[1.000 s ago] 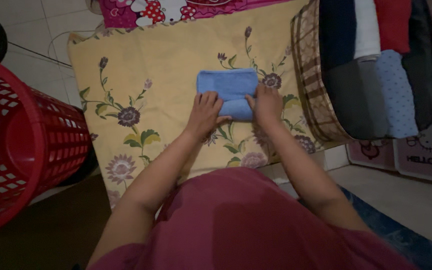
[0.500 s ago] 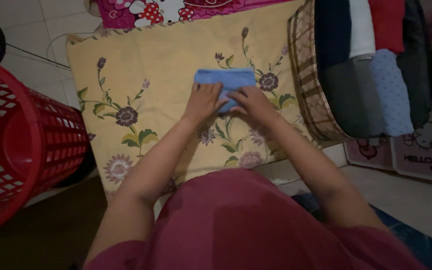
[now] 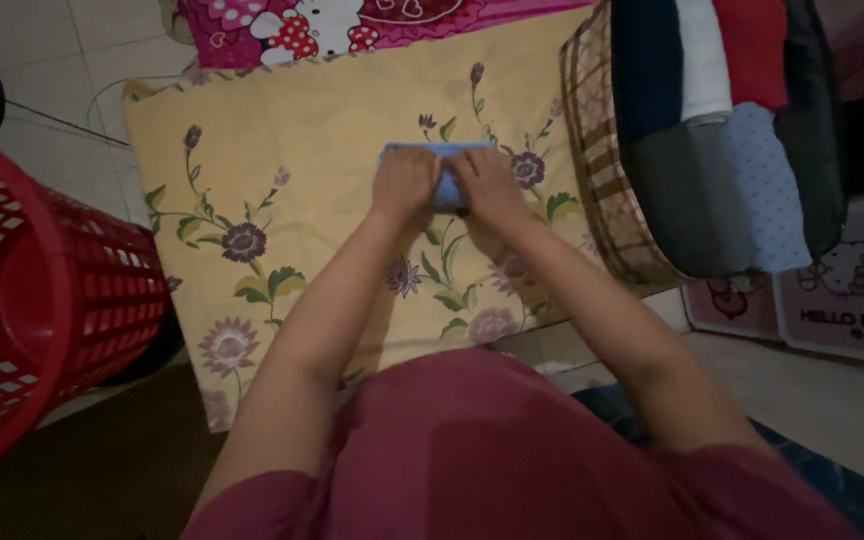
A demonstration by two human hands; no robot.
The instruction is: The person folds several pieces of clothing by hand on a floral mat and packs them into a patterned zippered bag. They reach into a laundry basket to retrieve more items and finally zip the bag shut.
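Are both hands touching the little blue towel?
Touching. The head view shows the left hand and right hand lying flat on the folded blue towel, covering most of it.

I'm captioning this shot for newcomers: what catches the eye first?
Both hands, left hand and right hand, press a small folded blue cloth on the yellow flowered sheet at centre. A red slatted laundry basket fills the left edge; stacked folded clothes sit upper right.

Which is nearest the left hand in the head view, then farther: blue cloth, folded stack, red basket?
1. Blue cloth, under the left hand, touching.
2. Folded stack, off to the right.
3. Red basket, far left edge.
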